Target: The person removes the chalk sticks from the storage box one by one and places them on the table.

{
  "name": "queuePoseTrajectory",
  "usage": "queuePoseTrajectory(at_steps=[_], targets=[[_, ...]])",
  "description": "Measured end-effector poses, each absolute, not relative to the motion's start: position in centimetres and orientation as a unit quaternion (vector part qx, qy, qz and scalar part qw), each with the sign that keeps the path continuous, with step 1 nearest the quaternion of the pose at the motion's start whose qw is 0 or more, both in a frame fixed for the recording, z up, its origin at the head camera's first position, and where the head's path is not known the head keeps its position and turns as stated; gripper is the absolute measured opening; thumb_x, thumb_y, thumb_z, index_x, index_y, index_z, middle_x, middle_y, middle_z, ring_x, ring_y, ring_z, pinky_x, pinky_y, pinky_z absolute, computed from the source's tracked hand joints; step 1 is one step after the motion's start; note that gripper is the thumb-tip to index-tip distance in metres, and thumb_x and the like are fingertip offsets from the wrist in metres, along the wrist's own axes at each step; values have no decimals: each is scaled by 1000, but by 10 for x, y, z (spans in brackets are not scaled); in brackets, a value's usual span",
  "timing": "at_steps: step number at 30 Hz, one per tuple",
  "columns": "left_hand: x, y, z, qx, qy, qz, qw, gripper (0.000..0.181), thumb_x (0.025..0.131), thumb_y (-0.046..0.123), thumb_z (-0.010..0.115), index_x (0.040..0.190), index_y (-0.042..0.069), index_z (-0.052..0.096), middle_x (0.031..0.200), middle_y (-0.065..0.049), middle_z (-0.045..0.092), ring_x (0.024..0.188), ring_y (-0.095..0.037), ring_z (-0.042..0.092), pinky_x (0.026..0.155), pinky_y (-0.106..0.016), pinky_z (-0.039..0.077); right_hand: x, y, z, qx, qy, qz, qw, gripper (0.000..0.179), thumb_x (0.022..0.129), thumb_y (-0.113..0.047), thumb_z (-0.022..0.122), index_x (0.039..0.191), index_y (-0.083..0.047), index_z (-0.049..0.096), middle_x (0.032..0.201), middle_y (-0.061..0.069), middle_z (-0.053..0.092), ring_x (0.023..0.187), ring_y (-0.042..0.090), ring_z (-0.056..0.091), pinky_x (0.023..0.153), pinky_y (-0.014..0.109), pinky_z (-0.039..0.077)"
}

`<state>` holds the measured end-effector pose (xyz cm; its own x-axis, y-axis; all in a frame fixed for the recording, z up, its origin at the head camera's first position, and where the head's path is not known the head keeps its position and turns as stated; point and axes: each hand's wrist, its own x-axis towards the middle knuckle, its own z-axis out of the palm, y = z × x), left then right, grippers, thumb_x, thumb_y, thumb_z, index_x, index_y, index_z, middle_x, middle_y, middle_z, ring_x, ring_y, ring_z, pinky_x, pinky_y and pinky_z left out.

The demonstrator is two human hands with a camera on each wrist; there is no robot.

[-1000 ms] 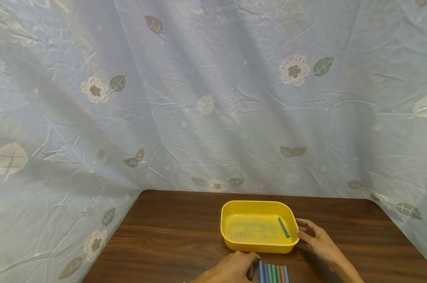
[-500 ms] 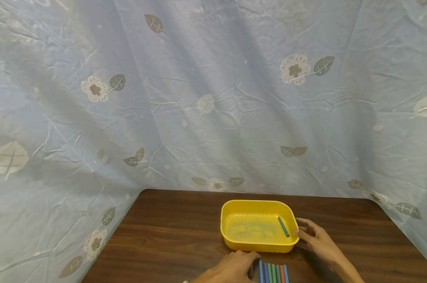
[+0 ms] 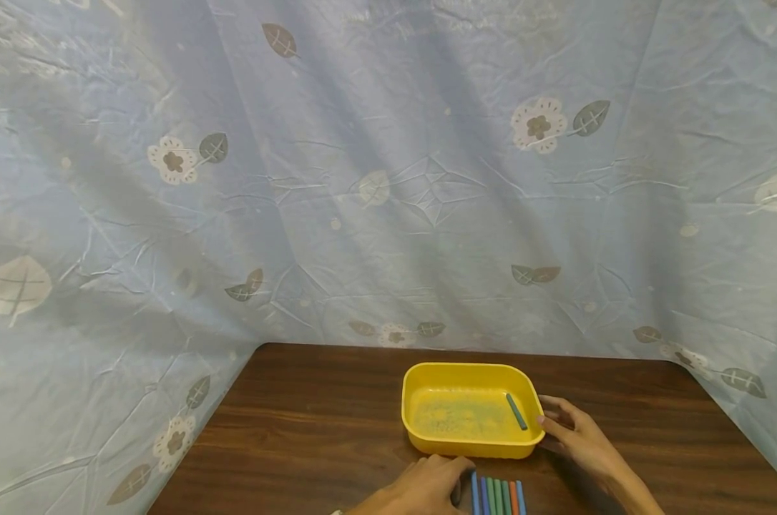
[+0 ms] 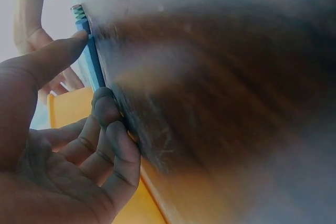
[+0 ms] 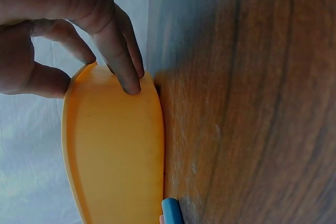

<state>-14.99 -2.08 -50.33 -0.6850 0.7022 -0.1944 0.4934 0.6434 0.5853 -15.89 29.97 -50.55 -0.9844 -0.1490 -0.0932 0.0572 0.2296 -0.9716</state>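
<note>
A row of coloured chalk sticks [image 3: 498,495] lies side by side on the table: blue, purple, green, orange and light blue. My left hand [image 3: 425,485] is at the row's left end, holding the leftmost blue chalk stick [image 4: 94,64] between thumb and fingertips, which show dark smudges. Behind the row stands a yellow plastic tub [image 3: 468,449], its floor dusted with blue-green powder. One teal chalk stick [image 3: 516,412] lies inside it near the right wall. My right hand [image 3: 578,438] holds the tub's right end, thumb at the rim and fingers against the outer wall [image 5: 113,145].
The dark wood-grain table [image 3: 311,415] ends at the back and sides against a pale blue curtain [image 3: 363,236] printed with leaves and flowers. The tub stands just beyond the chalk row, and the row runs past the bottom of the head view.
</note>
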Motion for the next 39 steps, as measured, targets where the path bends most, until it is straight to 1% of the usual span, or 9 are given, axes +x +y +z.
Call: queuePoseTrajectory(at_steps=[8, 13, 15, 18, 20, 22, 24, 29, 39], targets=[[-151, -19, -500, 340, 884, 254, 197, 58, 93, 39, 85, 144, 21, 64, 90, 14, 70, 73, 4, 61, 67, -20, 53, -160, 301, -503, -30, 781, -619, 79, 68, 112, -21, 59, 163, 10, 26, 155, 43, 44, 130, 44, 66, 97, 42, 62], [-149, -15, -490, 368, 881, 254, 153, 58, 91, 41, 87, 142, 24, 64, 87, 17, 66, 71, 6, 58, 63, -18, 51, -160, 303, -500, -33, 781, -618, 81, 69, 112, -21, 59, 163, 10, 25, 155, 44, 43, 131, 46, 65, 98, 43, 62], [-149, -12, -482, 383, 887, 230, 119, 63, 91, 45, 87, 144, 24, 62, 97, 17, 70, 78, 8, 60, 66, -18, 52, -161, 304, -500, -30, 781, -619, 81, 69, 112, -21, 59, 163, 11, 25, 156, 44, 42, 131, 46, 65, 99, 43, 62], [-151, -6, -469, 390, 891, 213, 91, 67, 92, 50, 84, 149, 22, 61, 103, 14, 74, 85, 7, 63, 73, -18, 54, -160, 305, -500, -31, 781, -619, 81, 69, 112, -21, 59, 163, 11, 24, 155, 44, 43, 131, 46, 65, 99, 44, 62], [-154, -1, -461, 389, 893, 213, 80, 68, 93, 52, 82, 149, 20, 61, 101, 14, 74, 84, 7, 63, 74, -17, 54, -160, 305, -500, -37, 780, -619, 83, 70, 112, -21, 58, 163, 11, 23, 155, 44, 43, 131, 46, 65, 100, 44, 62], [-157, 3, -456, 384, 893, 223, 74, 68, 94, 52, 81, 150, 19, 60, 91, 16, 72, 75, 8, 61, 69, -15, 52, -159, 306, -501, -42, 779, -620, 86, 71, 112, -21, 58, 163, 11, 22, 155, 44, 43, 132, 48, 64, 101, 44, 61], [-161, 8, -452, 373, 895, 235, 67, 69, 94, 52, 81, 150, 19, 61, 87, 16, 71, 68, 8, 57, 65, -15, 49, -159, 306, -502, -45, 778, -621, 88, 72, 112, -22, 59, 163, 12, 22, 156, 45, 42, 132, 49, 64, 101, 44, 61], [-178, 21, -448, 337, 907, 248, 45, 69, 93, 55, 81, 149, 19, 61, 88, 16, 71, 68, 5, 57, 64, -17, 50, -158, 307, -504, -46, 776, -622, 90, 72, 112, -23, 59, 163, 11, 22, 157, 45, 40, 133, 49, 63, 101, 44, 61], [-209, 37, -459, 276, 918, 278, 55, 73, 93, 58, 79, 152, 19, 60, 76, 15, 64, 63, 0, 56, 61, -22, 50, -158, 302, -507, -49, 775, -624, 91, 70, 112, -21, 58, 163, 11, 23, 156, 45, 41, 131, 48, 65, 99, 45, 62]])
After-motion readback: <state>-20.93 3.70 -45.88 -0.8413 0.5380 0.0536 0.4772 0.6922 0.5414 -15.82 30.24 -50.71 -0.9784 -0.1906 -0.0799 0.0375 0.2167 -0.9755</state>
